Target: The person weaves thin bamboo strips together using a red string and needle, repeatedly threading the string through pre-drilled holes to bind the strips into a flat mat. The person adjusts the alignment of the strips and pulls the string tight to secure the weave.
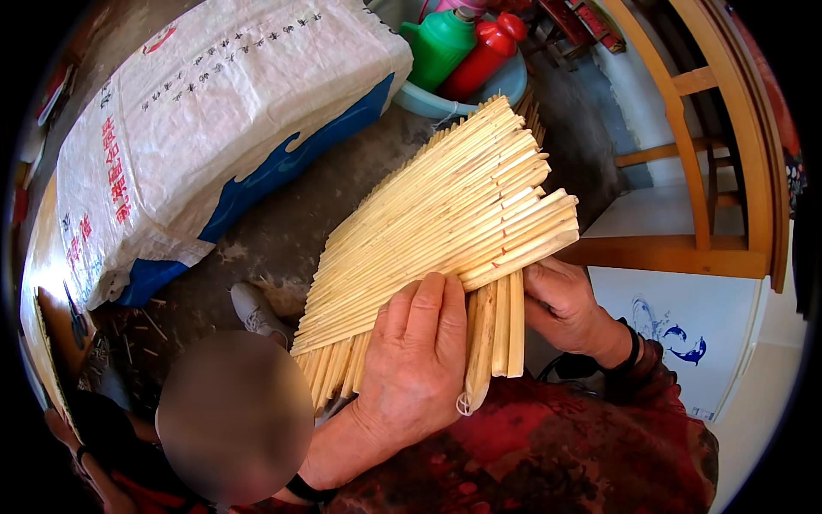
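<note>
A mat of pale, peeled plant stalks (pixel 428 206) lies tilted in front of me, its stalks side by side in two crossing layers. Red thread shows in short stitches near the right ends. Over the mat's near edge my left hand (pixel 415 347) is closed, fingers together on top and thumb hidden. My right hand (pixel 565 304) is closed at the right edge, partly behind the stalks; whether it also holds something small is hidden. From the lower layer, several thicker stalk ends (pixel 497 334) stick out toward me between my hands. A small thread loop hangs from one end.
At the upper left is a big white and blue woven sack (pixel 223 111). Beyond the mat, a light blue basin (pixel 419 98) holds a green jug (pixel 441 43) and a red bottle (pixel 486 56). A wooden chair (pixel 685 257) stands right. Scissors (pixel 75 317) and another person's hand (pixel 64 433) are far left.
</note>
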The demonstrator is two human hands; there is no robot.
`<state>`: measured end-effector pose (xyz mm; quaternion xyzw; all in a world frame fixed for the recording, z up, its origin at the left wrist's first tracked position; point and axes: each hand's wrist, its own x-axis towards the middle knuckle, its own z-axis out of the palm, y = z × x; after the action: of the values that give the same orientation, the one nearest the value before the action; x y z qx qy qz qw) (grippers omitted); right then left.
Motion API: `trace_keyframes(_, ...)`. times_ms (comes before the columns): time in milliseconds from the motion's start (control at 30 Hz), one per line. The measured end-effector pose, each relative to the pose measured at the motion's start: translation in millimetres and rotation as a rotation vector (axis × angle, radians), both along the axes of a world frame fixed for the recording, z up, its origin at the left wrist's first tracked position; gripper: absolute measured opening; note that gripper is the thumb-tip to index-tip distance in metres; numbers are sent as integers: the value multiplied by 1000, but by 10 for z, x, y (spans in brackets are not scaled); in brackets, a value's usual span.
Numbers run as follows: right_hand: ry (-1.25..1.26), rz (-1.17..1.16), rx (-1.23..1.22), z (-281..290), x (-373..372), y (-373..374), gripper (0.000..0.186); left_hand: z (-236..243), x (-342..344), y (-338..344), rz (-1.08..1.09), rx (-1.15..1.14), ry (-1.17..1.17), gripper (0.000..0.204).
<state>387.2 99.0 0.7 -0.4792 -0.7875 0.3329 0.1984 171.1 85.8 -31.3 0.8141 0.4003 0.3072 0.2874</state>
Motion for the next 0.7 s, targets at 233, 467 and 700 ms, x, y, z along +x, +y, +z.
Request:
trace_keyframes(233,38,-19,-44,33,-45,30,21,-67,-17,20,16,52,-36,66)
trace_keyframes(467,27,-120,-52,63,-144,-60,14,-63,-23,-3,39,41,-42,67)
trace_keyframes(700,25,-171,-123,54,-178,-93,15,-112,-32,-32,19,79,-49,66)
